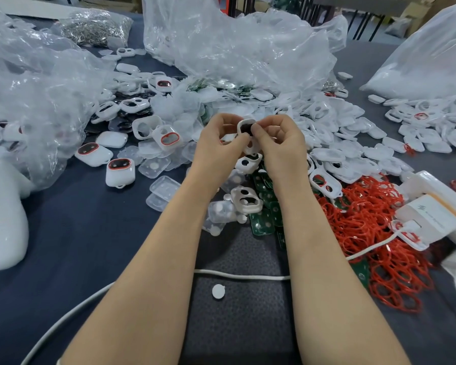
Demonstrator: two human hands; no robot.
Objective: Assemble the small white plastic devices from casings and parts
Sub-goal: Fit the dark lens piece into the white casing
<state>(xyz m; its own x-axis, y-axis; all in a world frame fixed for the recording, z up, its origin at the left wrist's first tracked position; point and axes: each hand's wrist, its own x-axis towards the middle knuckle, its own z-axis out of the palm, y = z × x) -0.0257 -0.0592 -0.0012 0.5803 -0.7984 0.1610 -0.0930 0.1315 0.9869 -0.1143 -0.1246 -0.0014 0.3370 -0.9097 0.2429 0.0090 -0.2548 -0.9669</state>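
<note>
Dark tablecloth [71, 233] spreads open left of the white casing [244, 123] that my left hand [219, 143] and right hand [281, 143] both pinch (red rings [379, 246] crowd its right).

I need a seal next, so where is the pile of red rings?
In the head view, the red rings lie heaped right of the right forearm, between the green circuit boards and the white boxes.

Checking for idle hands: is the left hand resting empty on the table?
No: the left hand and the right hand together pinch a white casing, held raised.
</note>
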